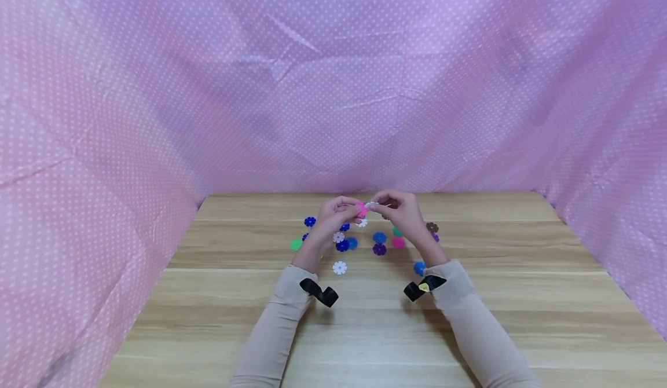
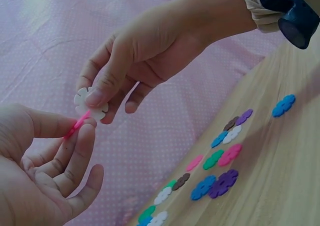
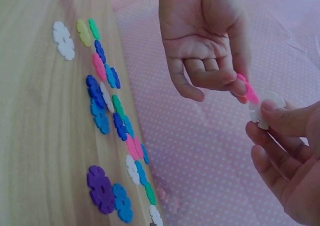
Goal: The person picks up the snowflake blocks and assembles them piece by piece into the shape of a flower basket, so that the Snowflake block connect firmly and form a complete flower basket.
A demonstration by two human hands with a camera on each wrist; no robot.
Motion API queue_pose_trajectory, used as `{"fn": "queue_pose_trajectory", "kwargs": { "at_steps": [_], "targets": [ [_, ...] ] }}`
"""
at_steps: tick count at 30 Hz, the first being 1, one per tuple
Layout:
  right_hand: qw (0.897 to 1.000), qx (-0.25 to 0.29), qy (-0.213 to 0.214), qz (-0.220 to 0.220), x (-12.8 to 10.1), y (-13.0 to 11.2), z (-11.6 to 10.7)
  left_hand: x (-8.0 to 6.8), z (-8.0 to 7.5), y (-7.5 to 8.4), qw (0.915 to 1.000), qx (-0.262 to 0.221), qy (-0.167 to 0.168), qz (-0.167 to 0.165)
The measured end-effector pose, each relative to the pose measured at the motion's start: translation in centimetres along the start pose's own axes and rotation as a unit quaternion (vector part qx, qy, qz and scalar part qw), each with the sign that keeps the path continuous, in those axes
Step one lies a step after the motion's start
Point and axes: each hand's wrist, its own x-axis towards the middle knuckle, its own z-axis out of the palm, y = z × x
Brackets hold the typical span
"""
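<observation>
At the centre of the head view, above the wooden table, the left hand pinches a pink disc edge-on against a white disc pinched by the right hand, other coloured discs scattered just below

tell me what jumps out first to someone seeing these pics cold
First, the two hands raised over the middle of the wooden table: the left hand pinches a pink flower disc edge-on, and the right hand pinches a white flower disc against it. Below them lies a scatter of colourful flower discs, blue, purple, green, pink and white. A pink dotted cloth walls in the table at the back and both sides.
</observation>
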Motion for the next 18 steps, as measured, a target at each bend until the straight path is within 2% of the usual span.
{"fn": "queue_pose_trajectory", "kwargs": {
  "at_steps": [6, 12, 15, 18],
  "targets": [
    [0.999, -0.001, 0.043, -0.005, -0.2, 0.0, 0.6, 0.3, 0.6, -0.3, 0.9999, -0.013, 0.005, 0.006],
    [0.996, 0.025, 0.084, 0.006, -0.4, -0.1, 1.0, 0.5, 1.1, -0.2, 0.9994, -0.028, 0.0, 0.018],
    [0.996, 0.033, 0.085, 0.013, -0.3, 0.2, 1.0, 0.5, 1.2, 0.0, 0.9989, -0.042, 0.005, 0.017],
    [0.998, 0.021, 0.059, 0.019, -0.1, 1.2, 1.0, 0.4, 1.2, 0.2, 0.9982, -0.052, 0.027, 0.009]
  ]
}}
